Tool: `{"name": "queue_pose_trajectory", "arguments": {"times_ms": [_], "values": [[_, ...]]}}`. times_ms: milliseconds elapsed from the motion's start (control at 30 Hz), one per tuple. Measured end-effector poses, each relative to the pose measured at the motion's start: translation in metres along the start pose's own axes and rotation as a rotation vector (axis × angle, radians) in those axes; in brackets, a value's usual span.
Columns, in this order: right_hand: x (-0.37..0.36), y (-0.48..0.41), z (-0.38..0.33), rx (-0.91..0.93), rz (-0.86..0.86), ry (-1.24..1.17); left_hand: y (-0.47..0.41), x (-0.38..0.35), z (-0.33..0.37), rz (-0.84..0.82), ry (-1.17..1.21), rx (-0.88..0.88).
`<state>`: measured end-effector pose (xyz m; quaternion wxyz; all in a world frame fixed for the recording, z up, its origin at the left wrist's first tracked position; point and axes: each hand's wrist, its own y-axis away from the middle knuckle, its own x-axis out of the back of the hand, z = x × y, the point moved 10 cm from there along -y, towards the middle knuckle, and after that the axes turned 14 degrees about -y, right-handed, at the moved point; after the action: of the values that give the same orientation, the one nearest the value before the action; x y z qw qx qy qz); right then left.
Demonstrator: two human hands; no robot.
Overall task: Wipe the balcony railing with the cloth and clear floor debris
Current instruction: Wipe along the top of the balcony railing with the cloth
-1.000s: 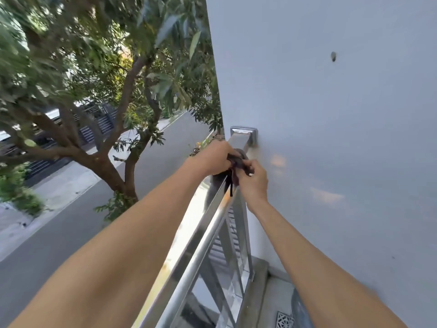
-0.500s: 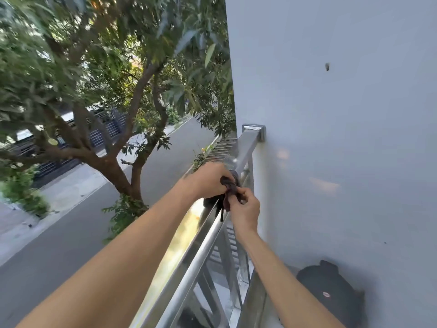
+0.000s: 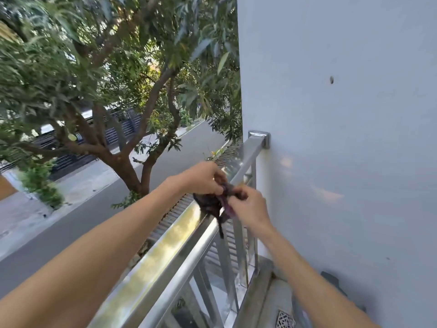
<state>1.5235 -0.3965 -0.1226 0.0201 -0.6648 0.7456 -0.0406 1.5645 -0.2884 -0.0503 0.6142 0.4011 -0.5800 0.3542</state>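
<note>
Cloth (image 3: 211,204), dark and bunched, pinched from either side by curled fingers of the left hand (image 3: 203,178) and right hand (image 3: 251,209), resting on the railing (image 3: 165,247) directly beneath both hands.

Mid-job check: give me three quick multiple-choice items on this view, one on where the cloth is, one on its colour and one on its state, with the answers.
1. Where is the cloth?
A. on the floor by the drain
B. at the top rail of the railing
C. draped over a tree branch

2. What colour is the cloth?
A. white
B. yellow
C. dark

3. How does the cloth lie?
A. bunched up, one strip dangling
B. spread flat along the rail
C. folded into a neat square

Answers:
1 B: it sits against the rail, short of the wall bracket.
2 C: it looks blackish with a purple tinge.
3 A: it is a crumpled wad with one strand hanging down.
</note>
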Motion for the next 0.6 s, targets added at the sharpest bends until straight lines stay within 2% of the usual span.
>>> {"name": "queue_pose_trajectory", "arguments": {"times_ms": [67, 133, 233, 333, 600], "values": [[0.017, -0.033, -0.025, 0.111, 0.065, 0.133, -0.020, 0.014, -0.003, 0.122, 0.088, 0.043], [0.016, -0.057, -0.038, 0.184, 0.036, 0.273, -0.035, 0.013, -0.009, 0.172, 0.128, 0.081], [-0.011, -0.067, -0.030, 0.230, -0.132, 0.450, -0.034, -0.004, -0.018, 0.172, 0.148, 0.107], [-0.024, -0.062, -0.019, 0.228, -0.156, 0.496, -0.019, -0.010, -0.028, 0.201, 0.187, 0.113], [-0.077, 0.007, -0.037, 0.292, -0.250, 0.722, 0.059, -0.023, -0.051, 0.155, 0.065, 0.133]]}}
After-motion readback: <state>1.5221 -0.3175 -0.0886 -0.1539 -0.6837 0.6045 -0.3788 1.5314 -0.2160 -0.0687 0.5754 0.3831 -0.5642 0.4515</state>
